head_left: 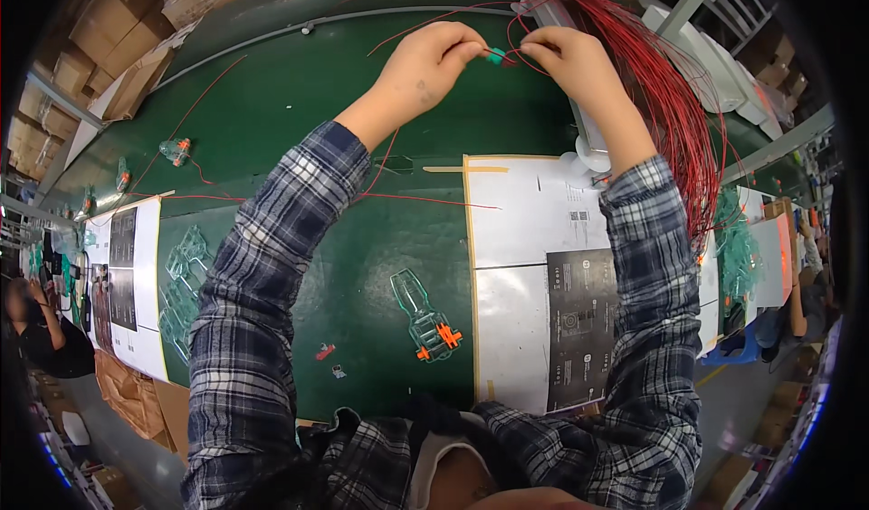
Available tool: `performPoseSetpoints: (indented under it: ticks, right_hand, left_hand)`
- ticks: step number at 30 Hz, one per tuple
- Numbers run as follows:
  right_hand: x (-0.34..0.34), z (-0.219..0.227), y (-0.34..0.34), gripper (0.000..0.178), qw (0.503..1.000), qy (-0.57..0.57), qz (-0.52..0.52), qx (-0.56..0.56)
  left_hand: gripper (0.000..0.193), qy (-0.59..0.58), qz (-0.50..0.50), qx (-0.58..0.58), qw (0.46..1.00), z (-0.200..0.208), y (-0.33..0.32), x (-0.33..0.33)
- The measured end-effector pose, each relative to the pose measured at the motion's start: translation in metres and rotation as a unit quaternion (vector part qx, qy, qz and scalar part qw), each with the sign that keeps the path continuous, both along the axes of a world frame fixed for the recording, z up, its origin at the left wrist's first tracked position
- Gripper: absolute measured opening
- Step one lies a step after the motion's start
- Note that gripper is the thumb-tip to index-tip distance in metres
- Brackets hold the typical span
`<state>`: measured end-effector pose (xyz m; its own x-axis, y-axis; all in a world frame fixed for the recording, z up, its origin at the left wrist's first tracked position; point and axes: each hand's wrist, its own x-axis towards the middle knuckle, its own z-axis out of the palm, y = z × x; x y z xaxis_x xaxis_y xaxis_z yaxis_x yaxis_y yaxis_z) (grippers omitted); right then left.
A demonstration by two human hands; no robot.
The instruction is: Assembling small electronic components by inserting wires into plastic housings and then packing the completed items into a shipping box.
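Two hands meet high over the far side of the green bench (299,94), and between them sits a small teal connector (495,56). The left hand (425,62) pinches the connector at its left end with thumb and forefinger closed tight, so the part juts out just past the fingertips toward the right hand (566,57). The right hand is closed narrow on a thin red wire (518,38) that loops up just beside the connector; whether the wire end is already seated in the connector is hard to tell from this view. Both forearms wear a dark plaid shirt. Behind and to the right of the right hand, a thick bundle of red wires (674,103) hangs down in a curve toward the bench's right edge. Lower on the bench, near the person's body, lies a clear teal plastic housing with orange clips (425,320), well apart from the hands. Just to its right a white and black printed sheet (534,238) is taped flat. More clear housings (186,284) lie in a heap at the left.
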<state>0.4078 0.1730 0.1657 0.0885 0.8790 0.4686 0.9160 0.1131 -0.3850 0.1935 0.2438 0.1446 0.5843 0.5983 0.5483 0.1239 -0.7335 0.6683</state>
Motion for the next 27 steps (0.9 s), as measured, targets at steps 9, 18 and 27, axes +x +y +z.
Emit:
performPoseSetpoints:
  ticks: [9, 18, 27]
  right_hand:
    - [0.008, -0.018, 0.038, 0.022, 0.991, -0.136, -0.008, -0.007]
    - [-0.007, -0.012, 0.001, 0.018, 0.997, -0.076, -0.029, -0.007]
    - [-0.022, -0.015, 0.0, 0.018, 0.997, 0.043, 0.059, -0.034]
  left_hand:
    - [0.015, 0.086, -0.155, 0.085, 0.981, -0.008, -0.007, -0.033]
    - [0.028, 0.317, -0.048, -0.088, 0.943, -0.01, 0.004, -0.038]
    - [0.044, 0.052, -0.032, -0.33, 0.942, -0.033, 0.004, 0.042]
